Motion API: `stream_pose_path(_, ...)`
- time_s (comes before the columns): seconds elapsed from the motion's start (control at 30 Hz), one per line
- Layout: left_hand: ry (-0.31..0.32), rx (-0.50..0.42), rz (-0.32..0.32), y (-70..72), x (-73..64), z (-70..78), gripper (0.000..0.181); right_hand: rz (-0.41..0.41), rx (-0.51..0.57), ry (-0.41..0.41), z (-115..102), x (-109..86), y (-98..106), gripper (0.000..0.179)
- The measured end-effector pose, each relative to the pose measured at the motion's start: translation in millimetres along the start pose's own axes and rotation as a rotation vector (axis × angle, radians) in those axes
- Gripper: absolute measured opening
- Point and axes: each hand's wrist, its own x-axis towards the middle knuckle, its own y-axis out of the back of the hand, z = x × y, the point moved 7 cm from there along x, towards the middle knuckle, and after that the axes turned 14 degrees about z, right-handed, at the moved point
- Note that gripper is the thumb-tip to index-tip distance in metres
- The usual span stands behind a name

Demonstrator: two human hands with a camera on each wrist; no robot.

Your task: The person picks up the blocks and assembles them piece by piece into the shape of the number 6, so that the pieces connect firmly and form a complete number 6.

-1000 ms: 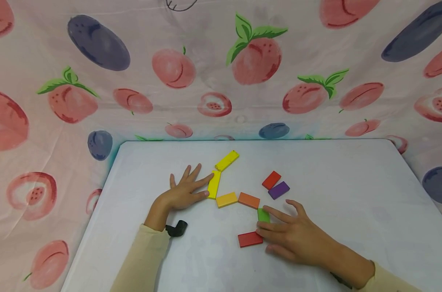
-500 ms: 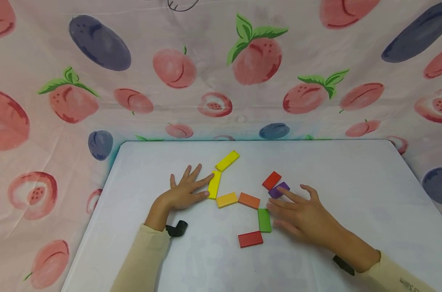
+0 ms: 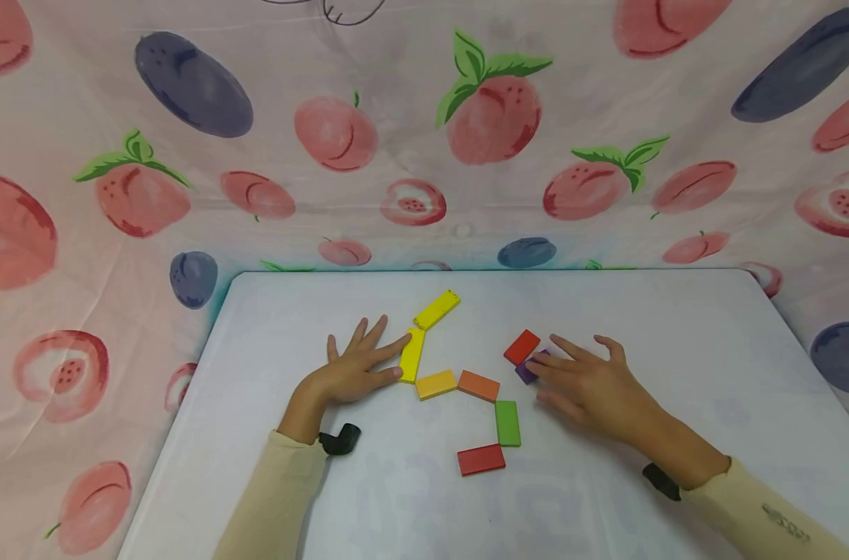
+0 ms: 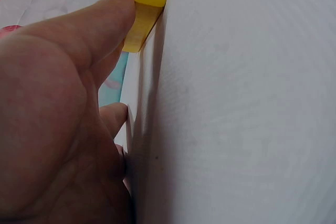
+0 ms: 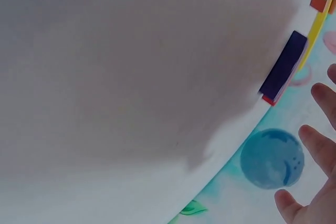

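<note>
My left hand [image 3: 354,369] lies with spread fingers beside an upright yellow block [image 3: 412,356], its thumb and index fingertips touching the block's left side. In the left wrist view the thumb [image 4: 94,27] meets the yellow block's end [image 4: 149,3]. Over at the right, my right hand [image 3: 595,389] hovers with loosely extended fingers, partly covering a purple block [image 3: 525,373] in the head view. The right wrist view has that purple block [image 5: 284,65] apart from the fingertips. A red block [image 3: 522,347] lies against the purple one.
From the yellow block, a chain runs through an amber block [image 3: 436,384], an orange block [image 3: 478,385], a green block [image 3: 507,423] and a lower red block [image 3: 481,460]. Another yellow block [image 3: 436,309] angles off the top. The white table [image 3: 662,319] ends at a fruit-print cloth [image 3: 410,117].
My right hand has left the green block and moved up and right to the purple block, uncovering the green one. My left hand has stayed in place.
</note>
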Motion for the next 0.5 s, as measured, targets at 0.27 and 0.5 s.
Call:
stream_pose_path(0.27,0.0,0.012,-0.006,-0.5,-0.4,-0.6,0.063,-0.057,-0.009,-0.036,11.4,5.6,-8.6,0.05)
stream_pose_path(0.5,-0.005,0.014,0.0,0.8,-0.6,1.2,0.063,-0.073,-0.004,-0.056,17.2,7.0,-14.3,0.051)
